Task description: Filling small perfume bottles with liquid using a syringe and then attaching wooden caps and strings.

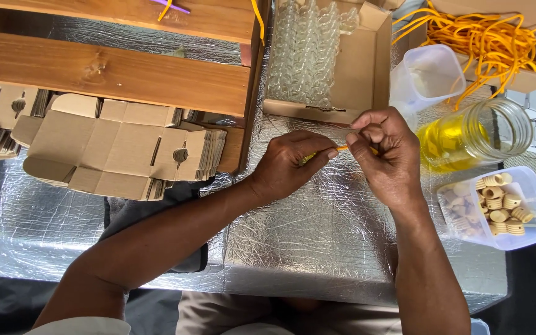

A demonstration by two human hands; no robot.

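Note:
Both hands meet over the silver foil-covered table [317, 229]. My left hand [290, 164] and my right hand [386, 155] pinch the two ends of a thin orange-yellow cord [341, 148]; only a short piece shows between the fingertips. A small yellow object seems tucked under my left fingers, mostly hidden. A glass jar [473, 133] with yellow liquid lies on its side just right of my right hand.
A clear tub of ribbed wooden beads [500, 208] sits at right. An empty clear tub [429, 74] and a box of tangled orange cords [485, 37] are at back right. A cardboard box of small glass bottles [308, 53] stands behind. Flat cardboard blanks [125, 149] lie under wooden shelves [113, 74] at left.

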